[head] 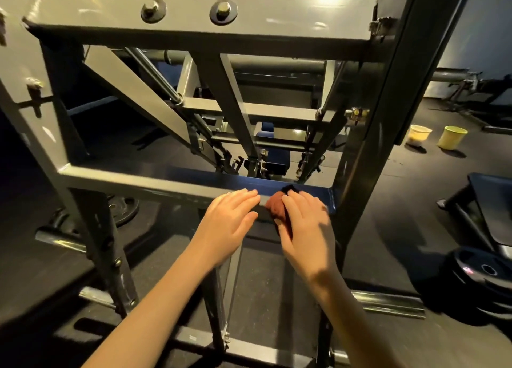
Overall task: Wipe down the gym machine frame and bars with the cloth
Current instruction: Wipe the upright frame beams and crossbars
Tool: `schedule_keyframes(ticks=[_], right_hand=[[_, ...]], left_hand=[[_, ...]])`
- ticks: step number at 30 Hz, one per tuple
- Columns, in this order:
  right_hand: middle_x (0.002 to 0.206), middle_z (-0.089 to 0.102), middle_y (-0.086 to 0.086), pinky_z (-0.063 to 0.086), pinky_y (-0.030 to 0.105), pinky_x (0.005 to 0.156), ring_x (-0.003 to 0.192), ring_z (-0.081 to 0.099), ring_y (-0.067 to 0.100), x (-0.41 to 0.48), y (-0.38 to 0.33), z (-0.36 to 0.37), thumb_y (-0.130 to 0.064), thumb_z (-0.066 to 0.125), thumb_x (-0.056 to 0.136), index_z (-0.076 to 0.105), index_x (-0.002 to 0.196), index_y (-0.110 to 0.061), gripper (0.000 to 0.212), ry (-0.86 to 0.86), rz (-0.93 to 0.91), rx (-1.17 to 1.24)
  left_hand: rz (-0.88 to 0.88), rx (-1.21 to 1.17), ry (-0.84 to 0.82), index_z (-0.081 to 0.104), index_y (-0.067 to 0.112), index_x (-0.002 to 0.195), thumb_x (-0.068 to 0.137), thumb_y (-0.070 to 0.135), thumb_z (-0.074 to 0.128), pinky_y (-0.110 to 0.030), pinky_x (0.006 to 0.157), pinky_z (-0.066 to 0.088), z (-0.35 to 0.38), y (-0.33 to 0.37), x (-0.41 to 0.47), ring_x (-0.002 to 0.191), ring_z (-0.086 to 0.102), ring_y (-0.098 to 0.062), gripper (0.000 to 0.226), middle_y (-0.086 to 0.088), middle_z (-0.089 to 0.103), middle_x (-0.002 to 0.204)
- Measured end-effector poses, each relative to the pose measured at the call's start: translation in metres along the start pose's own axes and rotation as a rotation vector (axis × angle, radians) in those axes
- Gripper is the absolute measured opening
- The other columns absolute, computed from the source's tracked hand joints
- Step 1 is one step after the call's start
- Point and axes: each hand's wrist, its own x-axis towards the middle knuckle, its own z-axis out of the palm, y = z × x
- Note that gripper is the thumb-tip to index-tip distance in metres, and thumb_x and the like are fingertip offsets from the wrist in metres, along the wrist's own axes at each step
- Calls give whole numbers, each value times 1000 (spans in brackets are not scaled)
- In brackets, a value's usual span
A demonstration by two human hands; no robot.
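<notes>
A grey steel gym machine frame (194,12) fills the view, with a low horizontal crossbar (155,180) in front of me. My right hand (304,226) presses a reddish-brown cloth (277,208) onto the right end of that crossbar, close to the right upright (368,151); most of the cloth is hidden under the hand. My left hand (231,218) lies beside it with straight fingers resting flat on the bar, holding nothing.
Two pale yellow buckets (419,134) (451,137) stand on the dark floor at the right. A black weight plate (482,273) and a bench (490,207) lie lower right. Another plate (122,208) on a chrome bar (61,240) sits at the left.
</notes>
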Motion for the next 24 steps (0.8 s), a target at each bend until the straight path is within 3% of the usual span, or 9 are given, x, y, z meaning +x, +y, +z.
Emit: schedule_keyframes(ticks=[6,10,13,19,22,24], right_hand=[[133,56,7,31,46,110,129,42,25,-8,-26,25,-31,64,84,54,130,-15,50,98,197,-53],[122,64,8,41,41,102,116,57,28,-7,-13,10,-21,84,69,62,123,-12,60,59,82,-262],[119,64,8,45,43,98,114,55,28,-10,-22,8,-13,84,66,63,120,-11,58,78,197,-300],[116,60,17,54,43,87,103,62,35,1,-23,-6,-3,81,69,59,117,-5,53,187,278,-156],[116,61,22,51,45,89,106,62,40,20,-17,-12,-5,85,67,64,105,0,44,175,328,-296],[113,64,19,48,46,94,112,60,39,28,-13,-13,-16,77,78,69,98,-2,25,125,295,-403]], left_hand=[[79,-2,-27,52,17,139,96,46,23,-31,112,14,2,-10,0,137,42,-16,59,0,51,144],[204,104,-7,62,12,128,95,38,36,-37,103,30,-3,-16,3,121,59,-22,50,-4,63,130],[263,87,-27,65,12,124,94,39,36,-33,98,34,-10,-20,9,116,63,-22,50,-4,66,125],[251,-134,-106,49,19,140,102,35,41,-31,109,29,-20,-22,27,131,42,-15,42,3,52,139],[194,-340,-150,39,22,147,102,29,45,-37,113,31,-23,-11,39,136,37,-12,46,5,43,148],[203,-445,-200,35,24,150,102,25,46,-40,115,29,-21,-1,47,139,33,-11,49,6,37,153]])
